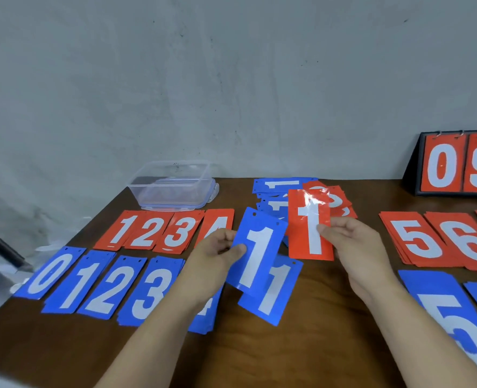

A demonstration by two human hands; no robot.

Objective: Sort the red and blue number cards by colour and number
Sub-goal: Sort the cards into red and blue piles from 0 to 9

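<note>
The left hand [217, 249] pinches a blue 1 card [255, 252] by its left edge, thumb on the face and fingers behind, so the card stands out to the right of the hand, tilted with its top leaning right. A second blue 1 card [273, 289] lies just below and partly under it, at the same slant; whether the hand also grips this one or it rests on the table [315, 317] cannot be told. The right hand [352, 242] holds a red 1 card [310, 225] by its right edge, thumb on the white numeral, the card reaching up and to the left of the hand and catching glare near its top. Behind the red card, at the far side of the table, sits a loose heap of unsorted cards [282, 189], blue and red mixed. To the left of the left hand run two sorted rows: red piles [164, 231] showing 1, 2, 3 and 4, the 4 partly hidden by the knuckles, and nearer blue piles [92, 281] showing 0, 1, 2 and 3, with a further blue pile mostly covered by the left forearm. To the right of the right hand lie a red 5 pile [413, 239] and a red 6 pile [466, 242], and below them a blue 5 pile [450, 317]. A clear plastic box [173, 186] stands at the far left, and a flip scoreboard [461, 163] reading 0 and 9 at the far right.
</note>
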